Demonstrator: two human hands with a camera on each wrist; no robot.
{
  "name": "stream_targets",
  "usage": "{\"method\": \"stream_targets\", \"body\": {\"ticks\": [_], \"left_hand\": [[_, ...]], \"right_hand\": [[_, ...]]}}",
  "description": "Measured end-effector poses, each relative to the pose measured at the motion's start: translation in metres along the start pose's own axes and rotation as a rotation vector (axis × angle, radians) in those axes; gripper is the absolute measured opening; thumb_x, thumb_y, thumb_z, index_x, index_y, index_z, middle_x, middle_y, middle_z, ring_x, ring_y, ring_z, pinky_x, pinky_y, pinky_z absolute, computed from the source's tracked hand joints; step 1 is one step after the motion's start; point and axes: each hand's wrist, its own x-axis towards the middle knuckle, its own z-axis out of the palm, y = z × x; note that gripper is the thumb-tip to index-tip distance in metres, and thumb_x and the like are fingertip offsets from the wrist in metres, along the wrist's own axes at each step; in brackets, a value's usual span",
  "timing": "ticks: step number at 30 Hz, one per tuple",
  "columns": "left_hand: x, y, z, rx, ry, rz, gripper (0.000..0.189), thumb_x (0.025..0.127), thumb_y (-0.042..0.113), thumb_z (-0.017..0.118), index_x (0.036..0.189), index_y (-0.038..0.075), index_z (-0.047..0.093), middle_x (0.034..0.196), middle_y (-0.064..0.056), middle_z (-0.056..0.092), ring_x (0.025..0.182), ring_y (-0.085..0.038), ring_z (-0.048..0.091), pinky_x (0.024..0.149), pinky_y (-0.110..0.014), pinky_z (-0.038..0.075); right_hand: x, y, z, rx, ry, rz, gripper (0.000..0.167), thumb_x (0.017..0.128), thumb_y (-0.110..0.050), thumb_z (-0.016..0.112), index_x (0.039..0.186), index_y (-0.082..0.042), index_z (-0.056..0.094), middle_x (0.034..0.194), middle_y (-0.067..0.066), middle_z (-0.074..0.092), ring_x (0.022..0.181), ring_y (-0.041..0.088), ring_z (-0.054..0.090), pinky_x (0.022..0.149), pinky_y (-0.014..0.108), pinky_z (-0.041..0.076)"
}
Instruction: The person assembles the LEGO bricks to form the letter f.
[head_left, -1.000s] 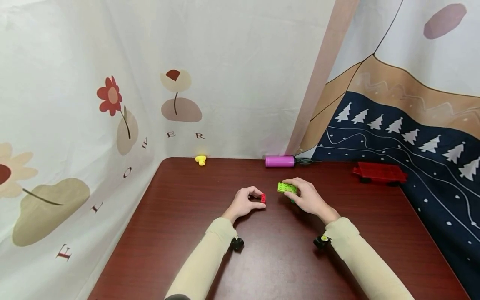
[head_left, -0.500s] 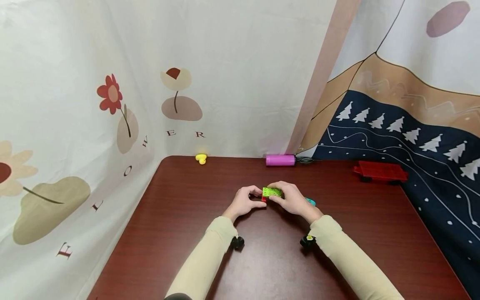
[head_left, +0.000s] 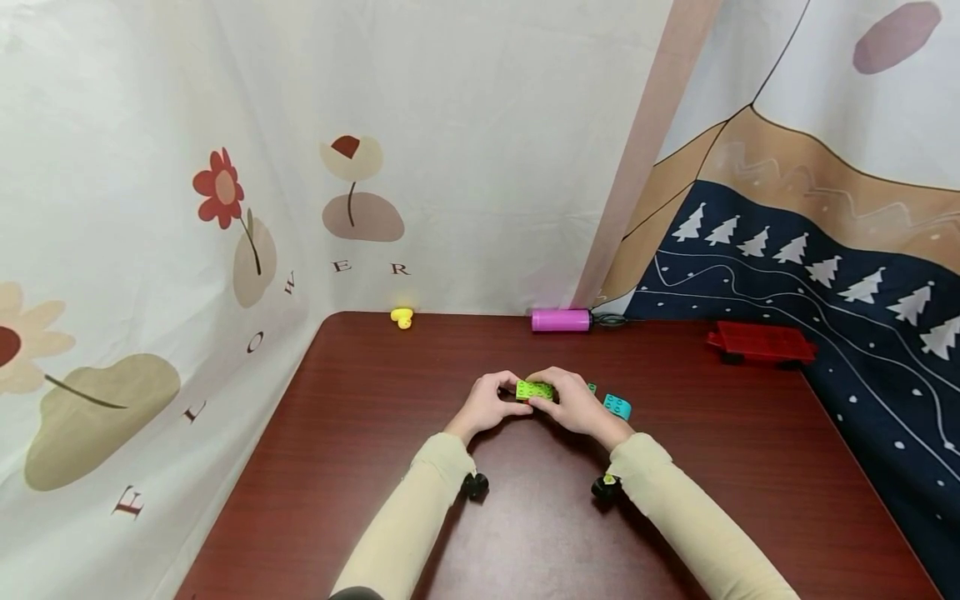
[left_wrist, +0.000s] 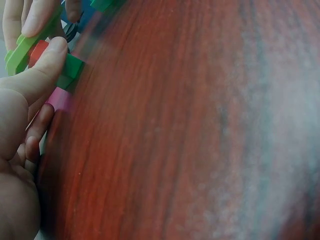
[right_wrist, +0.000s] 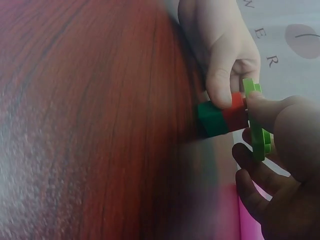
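Note:
My left hand [head_left: 486, 405] pinches a red toy brick [right_wrist: 235, 112] between thumb and fingers, seen most clearly in the right wrist view. Joined to the red brick's underside is a dark green brick [right_wrist: 212, 120]. A flat lime-green studded brick [head_left: 534, 390] is gripped by my right hand [head_left: 576, 403], thumb on its near side. The lime brick lies right at the red brick's top and reaches out past it on the right hand's side. From the head view it covers most of the red brick.
A teal brick [head_left: 617, 406] and a partly hidden green brick [head_left: 592, 387] lie just beyond my right hand. Along the table's back edge stand a yellow duck-like toy [head_left: 402, 317], a purple cylinder [head_left: 561, 321] and, farther right, a red wheeled toy cart [head_left: 762, 343].
My right hand has moved left with the lime brick, bringing it over the red brick. The teal brick has come into view behind it. The left hand has stayed in place.

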Motion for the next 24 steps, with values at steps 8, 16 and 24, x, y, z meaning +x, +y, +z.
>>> {"method": "stream_targets", "body": {"ticks": [8,16,24], "left_hand": [[0.002,0.0,-0.001,0.008,0.0,0.002,0.03,0.08,0.021,0.095,0.103,0.016,0.076,0.099,0.004,0.076,0.095,-0.012,0.066,0.09,-0.031,0.051],[0.001,-0.003,0.0,0.012,-0.006,-0.003,0.031,0.08,0.022,0.094,0.104,0.017,0.076,0.098,0.006,0.075,0.097,-0.012,0.066,0.092,-0.032,0.051],[0.0,-0.001,0.0,0.008,0.002,-0.004,0.031,0.08,0.019,0.095,0.104,0.015,0.076,0.098,0.005,0.075,0.096,-0.012,0.066,0.091,-0.032,0.052]], "right_hand": [[0.001,0.0,0.001,-0.017,0.014,-0.005,0.032,0.097,-0.017,0.078,0.127,-0.008,0.072,0.118,0.007,0.072,0.103,0.02,0.067,0.088,0.042,0.055],[0.0,0.003,0.006,0.002,0.007,0.057,0.03,0.1,-0.023,0.076,0.128,-0.011,0.073,0.12,0.006,0.073,0.105,0.02,0.068,0.09,0.041,0.055],[-0.001,0.003,0.011,0.005,0.05,0.083,0.029,0.099,-0.02,0.077,0.126,-0.012,0.074,0.12,0.006,0.074,0.105,0.021,0.068,0.089,0.041,0.055]]}}
